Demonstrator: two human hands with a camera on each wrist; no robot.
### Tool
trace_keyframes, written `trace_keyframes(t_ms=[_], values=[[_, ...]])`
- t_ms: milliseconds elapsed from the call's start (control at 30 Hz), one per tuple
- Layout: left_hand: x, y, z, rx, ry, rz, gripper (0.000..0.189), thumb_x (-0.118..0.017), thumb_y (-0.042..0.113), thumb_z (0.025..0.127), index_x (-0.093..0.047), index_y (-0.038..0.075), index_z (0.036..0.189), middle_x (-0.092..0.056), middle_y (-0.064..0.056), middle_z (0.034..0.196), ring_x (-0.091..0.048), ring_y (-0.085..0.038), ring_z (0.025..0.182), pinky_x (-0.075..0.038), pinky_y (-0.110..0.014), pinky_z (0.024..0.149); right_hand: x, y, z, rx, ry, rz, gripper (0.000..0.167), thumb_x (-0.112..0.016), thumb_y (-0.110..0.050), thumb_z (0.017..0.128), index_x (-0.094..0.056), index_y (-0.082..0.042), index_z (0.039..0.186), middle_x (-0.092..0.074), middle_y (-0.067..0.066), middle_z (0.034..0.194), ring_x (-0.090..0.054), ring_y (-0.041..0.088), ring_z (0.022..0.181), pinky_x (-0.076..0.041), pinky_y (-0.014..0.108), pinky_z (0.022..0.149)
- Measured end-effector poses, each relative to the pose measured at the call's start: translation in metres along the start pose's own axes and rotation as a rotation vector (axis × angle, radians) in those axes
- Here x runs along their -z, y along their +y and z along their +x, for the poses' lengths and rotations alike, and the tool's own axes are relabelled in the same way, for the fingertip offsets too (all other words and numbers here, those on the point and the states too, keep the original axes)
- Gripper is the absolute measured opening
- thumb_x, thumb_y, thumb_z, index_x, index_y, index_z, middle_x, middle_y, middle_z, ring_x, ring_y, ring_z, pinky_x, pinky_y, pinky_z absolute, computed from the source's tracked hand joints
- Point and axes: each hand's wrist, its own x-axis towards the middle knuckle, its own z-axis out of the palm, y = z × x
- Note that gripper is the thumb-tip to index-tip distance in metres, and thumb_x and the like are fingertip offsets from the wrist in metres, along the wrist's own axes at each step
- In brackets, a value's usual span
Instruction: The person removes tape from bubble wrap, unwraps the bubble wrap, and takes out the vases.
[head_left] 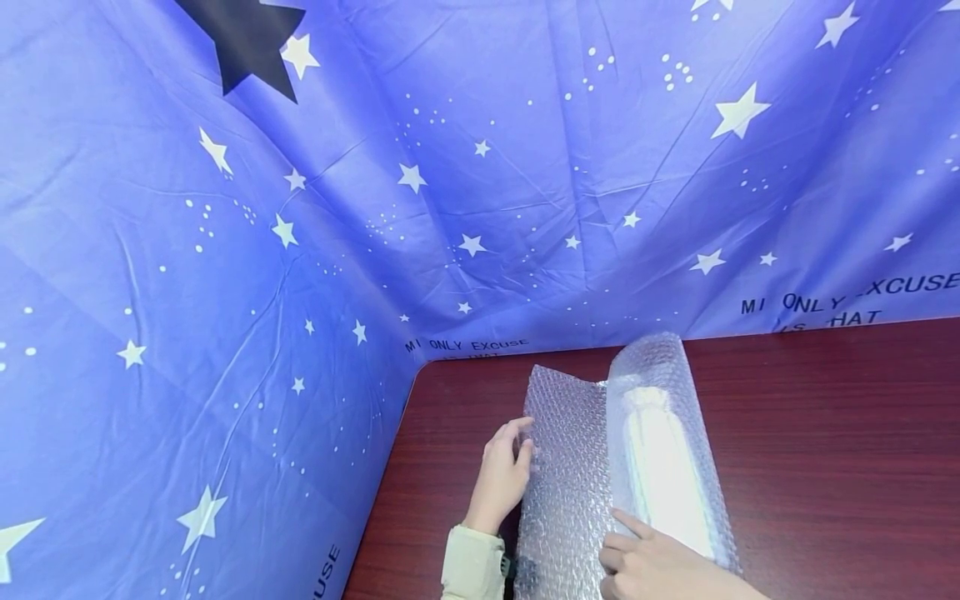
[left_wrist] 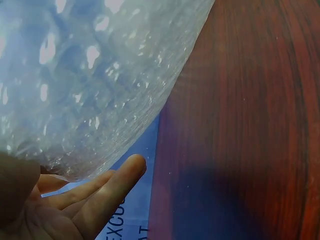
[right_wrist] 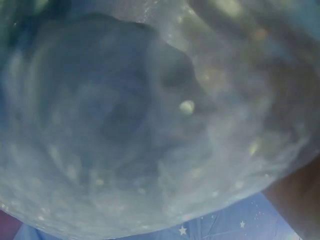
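A sheet of clear bubble wrap point(head_left: 566, 467) lies on the dark red table, its right part folded over a long white object point(head_left: 667, 467). That object shows brightly through the plastic, narrower at its far end; its kind is blurred by the wrap. My left hand point(head_left: 502, 475) holds the sheet's left edge, and in the left wrist view its fingers point(left_wrist: 112, 197) reach out beneath the raised edge. On the folded part, my right hand point(head_left: 652, 562) grips the flap's left edge, forefinger extended and the other fingers curled. Blurred wrap fills most of the right wrist view.
The dark red wood-grain table point(head_left: 840, 450) extends to both sides of the wrap. Behind it and along the left hangs a blue cloth point(head_left: 525, 208) with white stars and printed lettering, meeting the table's back and left edges.
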Motion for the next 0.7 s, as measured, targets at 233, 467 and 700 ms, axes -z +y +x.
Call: trace_keyframes(t_ms=[233,467,700], values=[[0.001,-0.001,0.0,0.0,0.001,-0.006,0.033,-0.055,0.0,0.097,-0.061,0.002,0.129,-0.066,-0.015,0.113,-0.064,-0.005,0.073,-0.056,-0.015,0.06,0.003,0.001,0.001,-0.01,0.013,-0.033,0.032,-0.056,-0.059,0.086,-0.063,-0.035,0.066,-0.043,-0.02,0.073,-0.044,-0.003,0.078,0.022,0.039,0.119],[0.001,-0.006,0.001,0.027,-0.021,-0.063,0.033,-0.056,-0.002,0.096,-0.061,0.002,0.129,-0.066,-0.015,0.112,-0.065,-0.008,0.076,-0.057,-0.016,0.06,0.008,0.003,-0.001,-0.035,0.044,-0.03,0.041,-0.051,-0.064,0.088,-0.058,-0.033,0.063,-0.038,-0.018,0.073,-0.041,-0.001,0.077,0.019,0.037,0.121],[0.002,-0.009,0.001,0.048,-0.026,-0.072,0.033,-0.056,-0.002,0.096,-0.06,0.001,0.129,-0.066,-0.016,0.113,-0.065,-0.008,0.077,-0.057,-0.016,0.06,0.015,0.005,-0.005,-0.083,0.009,-0.031,0.053,-0.041,-0.074,0.09,-0.061,-0.03,0.068,-0.044,-0.017,0.079,-0.044,0.001,0.083,-0.044,0.042,0.106]])
